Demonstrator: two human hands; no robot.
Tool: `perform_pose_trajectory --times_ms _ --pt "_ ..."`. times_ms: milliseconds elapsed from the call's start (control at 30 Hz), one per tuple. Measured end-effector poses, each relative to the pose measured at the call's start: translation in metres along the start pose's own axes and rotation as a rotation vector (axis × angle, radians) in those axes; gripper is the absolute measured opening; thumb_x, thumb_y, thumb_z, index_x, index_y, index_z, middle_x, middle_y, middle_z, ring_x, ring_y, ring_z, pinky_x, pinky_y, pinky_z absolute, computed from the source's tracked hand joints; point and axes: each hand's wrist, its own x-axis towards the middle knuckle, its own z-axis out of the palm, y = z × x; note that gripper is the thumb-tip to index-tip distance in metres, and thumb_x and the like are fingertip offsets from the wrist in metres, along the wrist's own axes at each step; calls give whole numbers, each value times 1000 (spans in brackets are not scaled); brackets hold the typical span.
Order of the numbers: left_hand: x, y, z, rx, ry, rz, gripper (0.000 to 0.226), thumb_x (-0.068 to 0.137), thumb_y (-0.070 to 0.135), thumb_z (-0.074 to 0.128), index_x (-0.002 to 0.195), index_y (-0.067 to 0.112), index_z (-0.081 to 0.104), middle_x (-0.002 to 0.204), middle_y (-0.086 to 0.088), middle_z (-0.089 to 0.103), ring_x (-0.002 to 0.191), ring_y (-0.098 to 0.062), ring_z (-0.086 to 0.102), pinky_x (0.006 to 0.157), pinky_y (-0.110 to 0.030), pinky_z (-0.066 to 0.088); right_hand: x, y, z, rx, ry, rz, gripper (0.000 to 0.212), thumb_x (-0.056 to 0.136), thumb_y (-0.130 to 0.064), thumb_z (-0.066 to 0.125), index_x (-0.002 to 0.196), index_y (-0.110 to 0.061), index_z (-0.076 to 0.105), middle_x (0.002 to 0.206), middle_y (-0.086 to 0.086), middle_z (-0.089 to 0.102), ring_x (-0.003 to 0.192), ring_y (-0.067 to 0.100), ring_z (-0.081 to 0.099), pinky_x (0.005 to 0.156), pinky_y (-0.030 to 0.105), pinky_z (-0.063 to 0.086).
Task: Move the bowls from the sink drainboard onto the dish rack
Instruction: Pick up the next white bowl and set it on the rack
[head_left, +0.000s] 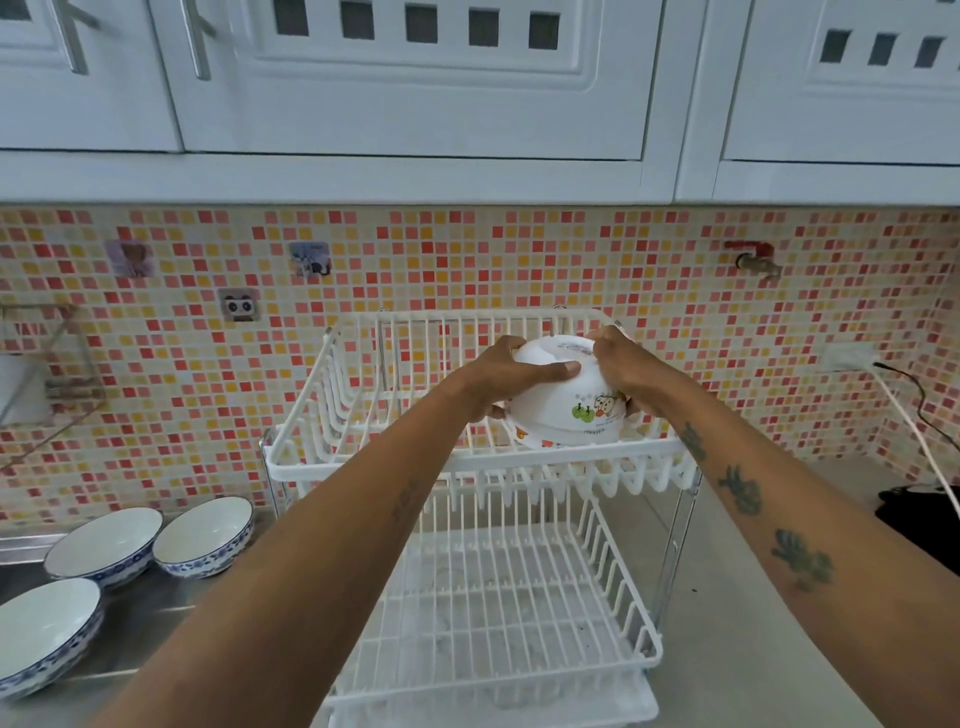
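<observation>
White rounded bowl (563, 400), upturned, wire rack (470, 465)

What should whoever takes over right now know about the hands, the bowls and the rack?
Left hand and right hand: both grip the upside-down cartoon-print bowls, which look like two nested, over the rack's top tier.
Done: nothing is resting on either tier yet.
Left: set these down, then move the three blue-patterned bowls from the drainboard.
</observation>
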Motion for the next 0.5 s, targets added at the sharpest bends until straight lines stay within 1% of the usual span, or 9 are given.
perform_pose_trajectory --times_ms 100,167,233,267,333,367,400,433,500 --pt "-4 1 4 6 13 4 89 72 53 76 144 29 30 139 -1 47 118 -27 50 90 -43 48 -3 -2 2 -37 53 -40 45 101 -26 18 141 -16 34 136 16 46 104 27 51 79 37 45" --pt "-10 2 6 17 3 9 87 76 54 73 145 28 26 142 -2 45 119 -26 49 96 -45 47 -5 -3 3 -106 108 -66 46 102 -24 19 142 -11 38 143 17 45 108 25 49 85 34 40" --pt "-17 2 5 25 -14 -15 89 80 56 67 149 25 19 149 -5 39 128 -29 45 105 -50 42 -7 -6 6 -211 198 -82 45 102 -26 25 141 -10 41 145 19 43 114 26 50 93 35 40" --pt "-21 2 2 30 -10 -35 93 81 59 64 152 23 14 154 -7 34 133 -32 41 107 -53 39 -9 -8 8 -236 253 -92 44 101 -28 29 139 -11 44 144 21 41 118 30 49 98 38 40" --pt "-29 1 -6 23 10 -52 101 82 65 56 155 18 3 161 -8 21 141 -34 33 110 -55 36 -15 -17 15 -246 339 -150 42 99 -31 36 133 -11 50 143 21 38 129 35 42 105 44 36" --pt "-34 1 -10 12 18 -43 102 84 66 52 155 15 0 163 -7 15 143 -33 30 110 -55 35 -19 -24 20 -246 353 -194 42 98 -33 38 131 -11 51 144 20 36 132 36 39 107 46 35" --pt "-39 1 -16 3 32 -29 100 86 67 48 155 12 1 163 -6 12 144 -33 28 110 -54 35 -23 -33 26 -234 352 -236 43 97 -35 39 131 -12 51 146 18 34 133 37 38 109 48 35" --pt "-44 2 -22 -7 56 -13 95 88 66 44 155 11 6 163 -7 13 144 -33 29 109 -53 37 -28 -43 34 -214 344 -282 42 97 -37 39 129 -13 52 146 16 33 132 37 40 109 49 35" --pt "-55 2 -37 -56 123 36 81 92 63 40 152 10 22 159 -8 26 137 -33 38 101 -48 44 -38 -68 50 -166 326 -383 39 97 -37 41 124 -13 54 144 14 36 130 35 42 109 50 35"
